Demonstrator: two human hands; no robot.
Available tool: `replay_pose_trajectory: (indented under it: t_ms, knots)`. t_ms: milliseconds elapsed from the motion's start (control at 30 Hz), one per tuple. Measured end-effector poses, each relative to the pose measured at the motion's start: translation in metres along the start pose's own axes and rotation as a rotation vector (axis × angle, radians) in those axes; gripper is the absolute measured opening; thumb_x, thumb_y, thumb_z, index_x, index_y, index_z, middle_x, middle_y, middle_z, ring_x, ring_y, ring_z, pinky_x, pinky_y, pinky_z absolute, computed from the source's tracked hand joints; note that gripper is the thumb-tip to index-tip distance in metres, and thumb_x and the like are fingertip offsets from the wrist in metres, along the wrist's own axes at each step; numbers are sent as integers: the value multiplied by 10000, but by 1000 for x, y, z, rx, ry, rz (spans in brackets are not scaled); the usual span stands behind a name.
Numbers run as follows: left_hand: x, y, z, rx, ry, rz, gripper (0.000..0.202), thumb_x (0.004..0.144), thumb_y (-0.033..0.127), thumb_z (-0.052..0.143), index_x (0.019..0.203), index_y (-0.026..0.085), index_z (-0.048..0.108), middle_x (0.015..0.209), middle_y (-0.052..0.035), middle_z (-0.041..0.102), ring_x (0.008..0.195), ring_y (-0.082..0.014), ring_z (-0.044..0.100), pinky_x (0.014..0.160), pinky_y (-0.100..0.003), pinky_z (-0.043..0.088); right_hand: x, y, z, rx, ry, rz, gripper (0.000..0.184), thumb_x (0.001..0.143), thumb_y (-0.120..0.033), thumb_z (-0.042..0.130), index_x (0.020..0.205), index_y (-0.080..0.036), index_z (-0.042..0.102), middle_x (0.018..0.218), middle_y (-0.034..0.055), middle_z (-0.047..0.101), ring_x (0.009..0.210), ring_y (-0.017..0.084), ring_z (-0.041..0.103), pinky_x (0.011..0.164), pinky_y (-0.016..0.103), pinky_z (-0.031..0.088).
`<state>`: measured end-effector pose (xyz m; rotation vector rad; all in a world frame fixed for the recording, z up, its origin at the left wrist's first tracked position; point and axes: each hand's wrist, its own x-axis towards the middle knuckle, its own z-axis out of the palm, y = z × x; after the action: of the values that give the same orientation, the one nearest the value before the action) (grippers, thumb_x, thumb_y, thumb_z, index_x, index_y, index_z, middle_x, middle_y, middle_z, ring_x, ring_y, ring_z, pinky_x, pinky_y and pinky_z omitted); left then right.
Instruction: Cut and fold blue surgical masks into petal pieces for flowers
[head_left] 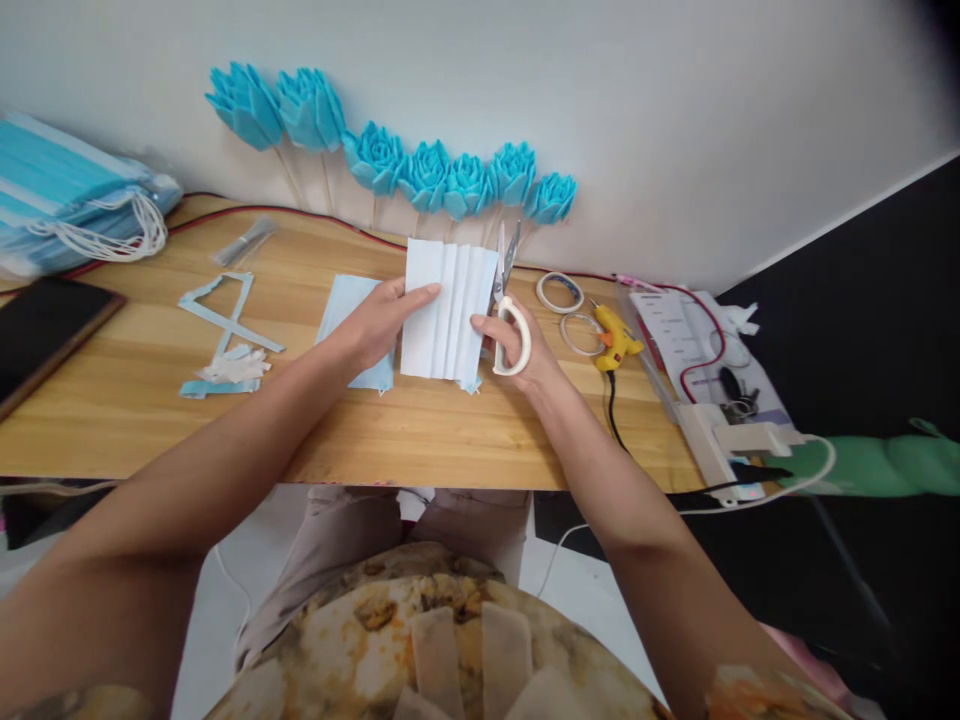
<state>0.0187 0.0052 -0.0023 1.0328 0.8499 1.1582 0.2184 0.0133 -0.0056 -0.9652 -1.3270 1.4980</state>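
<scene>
A pleated face mask point(442, 320), pale side toward me and without visible ear loops, is held above the table between my hands. My left hand point(379, 320) grips its left edge, thumb on the front. Against the right edge, my right hand point(517, 350) pinches the mask with its thumb while also holding scissors point(512, 335). The white scissor handles lie in that hand, and the blades point away from me, slightly apart. Beneath my left hand, another light-blue mask piece point(345, 300) lies flat on the wood, partly hidden.
Several blue flowers point(375, 160) on sticks lean against the wall. Cut strips point(232, 325) and a phone point(52, 335) lie left; stacked masks point(67, 200) are behind. Tape rolls point(559, 293), a yellow glue gun point(616, 338) and a power strip point(709, 450) with cables occupy the right side.
</scene>
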Motion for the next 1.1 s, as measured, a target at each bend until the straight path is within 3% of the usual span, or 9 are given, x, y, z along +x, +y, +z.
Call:
replay_pose_trajectory:
  t_ms: [167,533,933,1100]
  knots:
    - [2,-4,-4,10,-7,6,480,655,393,898,1033,152,727,1034,-92,785,992,-295,724,936,-459,557,-1,-1,1,-12,-18,1,474,703,-491,840,1032,-253,593,911,26,649,791,197,598,690,347,511]
    - [5,-3,-4,-8,19,79,537,586,301,931,1054,174,700,1093,-78,776,1053,-295,714,945,-442,567,0,0,1,-30,6,4,479,682,-504,853,976,-236,587,851,11,606,703,152,542,607,305,475]
    - [1,-4,-2,25,41,-63,426,596,340,929,923,125,762,951,-105,796,894,-300,750,935,-513,579,-1,0,1,-28,7,-31,453,671,-478,861,921,-230,577,938,26,668,823,181,613,705,324,530]
    - [-3,0,2,16,32,-91,474,613,387,937,976,129,774,1005,-120,799,968,-319,747,981,-521,567,0,1,2,-12,-22,-32,467,678,-458,863,990,-226,605,958,29,682,862,197,638,744,339,540]
